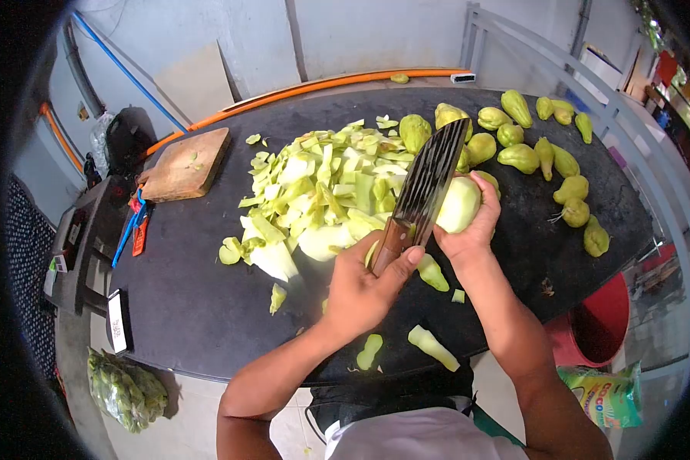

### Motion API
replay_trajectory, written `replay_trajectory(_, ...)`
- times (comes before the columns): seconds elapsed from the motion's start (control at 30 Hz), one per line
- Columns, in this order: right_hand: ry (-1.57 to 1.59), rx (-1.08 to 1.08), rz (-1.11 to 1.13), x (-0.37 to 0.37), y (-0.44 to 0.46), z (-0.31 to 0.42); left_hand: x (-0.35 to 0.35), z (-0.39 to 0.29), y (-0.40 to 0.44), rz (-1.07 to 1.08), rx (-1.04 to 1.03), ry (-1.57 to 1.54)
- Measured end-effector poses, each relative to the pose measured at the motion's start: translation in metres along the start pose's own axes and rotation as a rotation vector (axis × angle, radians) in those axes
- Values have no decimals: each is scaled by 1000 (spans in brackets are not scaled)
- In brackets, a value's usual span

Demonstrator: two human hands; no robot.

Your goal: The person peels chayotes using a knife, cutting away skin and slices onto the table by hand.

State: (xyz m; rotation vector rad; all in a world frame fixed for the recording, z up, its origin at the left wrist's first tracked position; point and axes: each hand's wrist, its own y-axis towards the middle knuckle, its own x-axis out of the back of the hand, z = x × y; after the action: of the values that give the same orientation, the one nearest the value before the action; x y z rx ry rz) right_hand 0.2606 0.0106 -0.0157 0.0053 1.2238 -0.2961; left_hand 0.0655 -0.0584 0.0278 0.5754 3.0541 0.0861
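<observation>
My left hand is closed round the brown wooden handle of a large kitchen knife. Its broad dark blade has a wavy pattern and points up, tilted to the right. In my right hand is a peeled chayote, pale green and smooth, just right of the blade. I cannot tell whether the blade touches it. Behind the knife spreads a big heap of chayote peelings, with paler pieces at its near side. Whole unpeeled chayotes lie at the right and back of the table.
A wooden cutting board rests on the black table at the back left. Beside it hangs an orange-handled tool. Loose peelings lie near the front edge. A red bucket and a bag of greens stand below.
</observation>
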Motion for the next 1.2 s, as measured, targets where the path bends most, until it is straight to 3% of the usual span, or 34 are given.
replay_trajectory(0.73, -81, 60, 73, -8, -10, 0, -2, 6, 0, 7, -158, 172)
replay_trajectory(1.2, -236, 60, 35, -12, -7, 8, -5, 4, -2, 48, -39, 45)
